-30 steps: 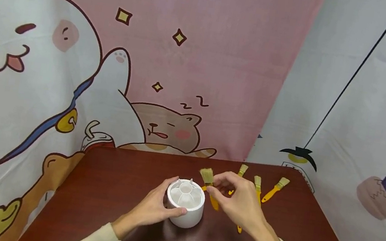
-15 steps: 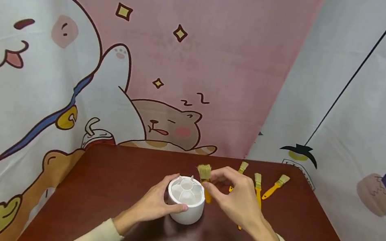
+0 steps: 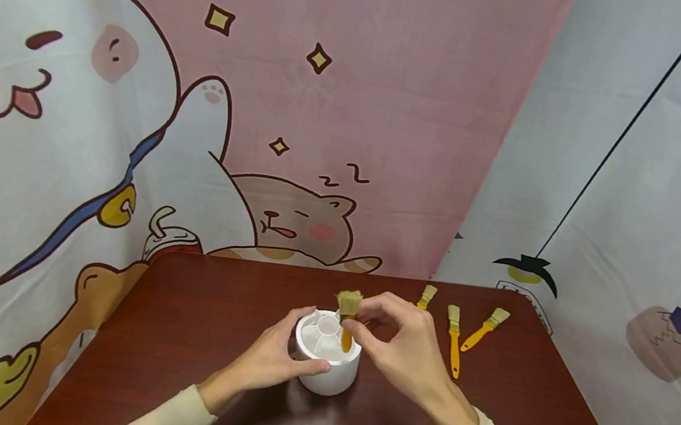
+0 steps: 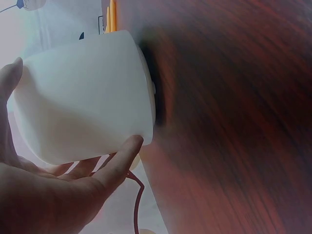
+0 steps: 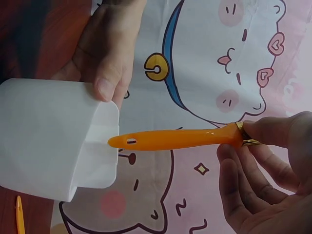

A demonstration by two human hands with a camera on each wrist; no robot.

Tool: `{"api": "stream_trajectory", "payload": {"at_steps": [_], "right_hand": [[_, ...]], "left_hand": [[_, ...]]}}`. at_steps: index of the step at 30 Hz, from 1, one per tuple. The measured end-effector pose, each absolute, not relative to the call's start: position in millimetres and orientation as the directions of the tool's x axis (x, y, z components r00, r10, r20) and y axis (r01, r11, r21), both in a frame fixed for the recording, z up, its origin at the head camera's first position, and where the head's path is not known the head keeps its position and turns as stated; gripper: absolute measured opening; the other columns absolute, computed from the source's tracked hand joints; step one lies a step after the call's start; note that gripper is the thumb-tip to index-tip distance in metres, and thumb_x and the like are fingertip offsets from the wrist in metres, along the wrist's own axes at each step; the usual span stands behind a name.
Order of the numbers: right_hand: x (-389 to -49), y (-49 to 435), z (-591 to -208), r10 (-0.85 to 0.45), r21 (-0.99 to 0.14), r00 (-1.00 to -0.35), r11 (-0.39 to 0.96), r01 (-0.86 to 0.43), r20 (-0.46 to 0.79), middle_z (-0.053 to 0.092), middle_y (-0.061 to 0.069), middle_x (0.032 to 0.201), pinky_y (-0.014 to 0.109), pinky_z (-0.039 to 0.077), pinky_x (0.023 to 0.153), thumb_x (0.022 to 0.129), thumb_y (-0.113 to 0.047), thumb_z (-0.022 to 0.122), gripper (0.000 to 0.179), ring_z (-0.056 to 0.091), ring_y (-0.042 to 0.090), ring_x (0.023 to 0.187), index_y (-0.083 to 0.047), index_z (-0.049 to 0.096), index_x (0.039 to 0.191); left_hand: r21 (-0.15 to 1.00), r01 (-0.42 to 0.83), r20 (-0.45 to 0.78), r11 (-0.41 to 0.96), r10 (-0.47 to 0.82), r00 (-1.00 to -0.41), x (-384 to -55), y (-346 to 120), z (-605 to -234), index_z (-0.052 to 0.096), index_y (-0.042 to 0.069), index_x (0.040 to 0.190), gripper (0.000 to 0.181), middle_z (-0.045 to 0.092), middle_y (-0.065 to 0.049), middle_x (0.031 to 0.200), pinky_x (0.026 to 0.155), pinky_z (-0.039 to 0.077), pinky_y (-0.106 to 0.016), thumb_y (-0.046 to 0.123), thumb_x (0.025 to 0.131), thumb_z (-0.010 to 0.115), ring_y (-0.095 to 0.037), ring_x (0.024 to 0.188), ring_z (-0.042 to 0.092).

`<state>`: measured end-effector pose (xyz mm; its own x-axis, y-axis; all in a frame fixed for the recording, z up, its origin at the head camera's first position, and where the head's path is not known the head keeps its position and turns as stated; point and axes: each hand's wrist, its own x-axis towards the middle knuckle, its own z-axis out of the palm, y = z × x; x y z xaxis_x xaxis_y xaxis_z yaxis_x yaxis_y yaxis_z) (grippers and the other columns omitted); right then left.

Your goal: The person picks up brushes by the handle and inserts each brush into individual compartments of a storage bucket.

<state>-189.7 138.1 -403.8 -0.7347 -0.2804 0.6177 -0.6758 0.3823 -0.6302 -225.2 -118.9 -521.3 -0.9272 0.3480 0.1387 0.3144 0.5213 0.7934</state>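
My left hand (image 3: 270,359) grips a white round holder (image 3: 328,379) around its side, thumb at the front. Inside its rim are dividers around a central ring, and in the left wrist view its side (image 4: 83,97) stands close to the tabletop. My right hand (image 3: 410,342) pinches a paintbrush (image 3: 349,302) at its metal band, bristles up. In the right wrist view the orange handle (image 5: 175,139) points toward the holder's opening, its tip overlapping the raised inner part at the rim.
On the dark red wooden table (image 3: 225,291) several brushes lie to the right: one at the back (image 3: 427,297), partly behind my right hand, another brush (image 3: 454,341) and a slanted brush (image 3: 486,329). A cartoon-printed cloth (image 3: 395,104) hangs behind the table.
My right hand has moved left with the paintbrush, from beside the holder to over its opening. The brush now stands more upright. My left hand and the holder have barely moved.
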Motion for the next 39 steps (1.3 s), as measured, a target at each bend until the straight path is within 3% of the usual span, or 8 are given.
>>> {"api": "stream_trajectory", "payload": {"at_steps": [4, 8, 15, 28, 32, 39], "right_hand": [[-192, 134, -407, -0.282, -0.612, -0.718, 0.381, -0.693, 0.637, 0.077, -0.015, 0.098, 0.022, 0.061, 0.074, 0.087, -0.02, 0.091, 0.024, 0.075, 0.004, 0.08, -0.029, 0.077, 0.105], [-195, 131, -415, -0.298, -0.606, -0.702, 0.357, -0.711, 0.647, 0.077, -0.015, 0.098, 0.026, 0.062, 0.073, 0.088, -0.019, 0.091, 0.024, 0.075, 0.005, 0.081, -0.029, 0.077, 0.106], [-201, 129, -431, -0.343, -0.59, -0.676, 0.331, -0.737, 0.652, 0.076, -0.013, 0.1, 0.032, 0.064, 0.072, 0.088, -0.016, 0.09, 0.025, 0.075, 0.006, 0.087, -0.027, 0.077, 0.106], [-209, 128, -453, -0.431, -0.54, -0.633, 0.331, -0.774, 0.644, 0.076, -0.013, 0.104, 0.035, 0.063, 0.075, 0.09, -0.016, 0.087, 0.024, 0.074, 0.005, 0.092, -0.028, 0.079, 0.11], [-210, 128, -457, -0.439, -0.531, -0.634, 0.347, -0.773, 0.636, 0.076, -0.012, 0.102, 0.028, 0.061, 0.074, 0.09, -0.017, 0.088, 0.024, 0.073, 0.004, 0.091, -0.028, 0.078, 0.11], [-213, 128, -464, -0.456, -0.485, -0.61, 0.37, -0.792, 0.648, 0.076, -0.01, 0.099, 0.011, 0.046, 0.062, 0.09, -0.017, 0.088, 0.024, 0.07, 0.002, 0.085, -0.027, 0.079, 0.11]], "left_hand": [[0.782, 0.311, 0.133, 0.541, 0.344, -0.93, -225, -119, -520, 0.037, 0.026, 0.163, 0.112, 0.063, 0.001, 0.147, 0.106, 0.053, -0.049, 0.072, 0.074, 0.088, -0.016, 0.125, 0.064], [0.78, 0.307, 0.126, 0.545, 0.344, -0.931, -223, -118, -519, 0.037, 0.026, 0.163, 0.111, 0.063, 0.001, 0.147, 0.103, 0.053, -0.044, 0.071, 0.074, 0.088, -0.014, 0.122, 0.065], [0.794, 0.298, 0.112, 0.53, 0.355, -0.928, -222, -119, -519, 0.037, 0.022, 0.163, 0.114, 0.063, -0.001, 0.147, 0.106, 0.053, -0.051, 0.071, 0.074, 0.088, -0.017, 0.125, 0.065], [0.783, 0.314, 0.125, 0.537, 0.358, -0.925, -223, -120, -518, 0.038, 0.023, 0.163, 0.113, 0.063, -0.001, 0.147, 0.103, 0.053, -0.046, 0.07, 0.074, 0.088, -0.016, 0.123, 0.065], [0.786, 0.315, 0.124, 0.533, 0.363, -0.924, -223, -121, -517, 0.037, 0.023, 0.164, 0.113, 0.064, 0.0, 0.146, 0.103, 0.054, -0.046, 0.07, 0.075, 0.088, -0.016, 0.122, 0.066], [0.792, 0.307, 0.115, 0.528, 0.364, -0.924, -222, -121, -516, 0.036, 0.025, 0.164, 0.112, 0.064, 0.002, 0.145, 0.102, 0.053, -0.045, 0.07, 0.075, 0.088, -0.014, 0.121, 0.066]]}}
